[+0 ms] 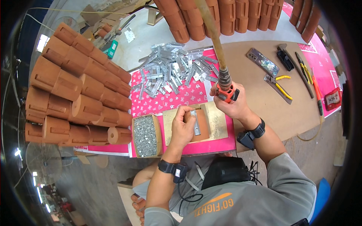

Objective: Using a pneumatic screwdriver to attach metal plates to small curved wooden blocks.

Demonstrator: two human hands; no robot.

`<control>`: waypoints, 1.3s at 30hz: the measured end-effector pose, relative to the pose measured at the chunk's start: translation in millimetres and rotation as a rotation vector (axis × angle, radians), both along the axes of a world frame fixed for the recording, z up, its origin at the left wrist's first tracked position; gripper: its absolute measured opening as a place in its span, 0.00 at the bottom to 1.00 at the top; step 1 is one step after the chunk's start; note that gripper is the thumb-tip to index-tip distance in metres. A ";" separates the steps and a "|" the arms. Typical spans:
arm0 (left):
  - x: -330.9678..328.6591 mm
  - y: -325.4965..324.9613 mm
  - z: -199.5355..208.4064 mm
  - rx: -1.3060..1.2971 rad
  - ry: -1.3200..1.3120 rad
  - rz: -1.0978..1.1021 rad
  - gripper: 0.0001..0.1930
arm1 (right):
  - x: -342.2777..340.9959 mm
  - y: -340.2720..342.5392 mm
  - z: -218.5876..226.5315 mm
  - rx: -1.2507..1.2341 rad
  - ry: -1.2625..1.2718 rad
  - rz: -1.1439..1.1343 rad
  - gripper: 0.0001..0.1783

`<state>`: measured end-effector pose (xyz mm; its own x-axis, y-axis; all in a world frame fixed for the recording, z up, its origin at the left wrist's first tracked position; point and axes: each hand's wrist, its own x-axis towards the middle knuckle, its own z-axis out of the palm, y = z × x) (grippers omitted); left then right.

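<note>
My right hand [241,107] is wrapped round a red and black power screwdriver [225,92], whose thick tan hose [209,26] rises from its top. The driver's tip is hidden behind my hand. My left hand [181,128] is closed, its fingertips pinching a narrow silver metal plate [196,123] against a brown cylindrical piece [204,122]. That piece lies in a pale wooden jig [220,126] at the table's near edge. A cardboard box of small screws [145,135] stands just left of the jig.
Loose metal plates [166,71] lie heaped on the pink patterned cloth [169,101]. Brown cylinders [86,86] are stacked at left; more cylinders [226,17] stand at the back. A phone [263,62], yellow-handled pliers [281,88], a hammer [290,60] and a red container [332,99] occupy the right.
</note>
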<state>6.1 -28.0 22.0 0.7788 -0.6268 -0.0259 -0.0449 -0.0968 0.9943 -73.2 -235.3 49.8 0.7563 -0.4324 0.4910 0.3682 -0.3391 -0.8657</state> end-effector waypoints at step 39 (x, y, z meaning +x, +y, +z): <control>1.1 -2.4 -8.9 -0.101 0.004 0.041 0.05 | -0.4 0.4 3.6 0.041 0.024 0.032 0.12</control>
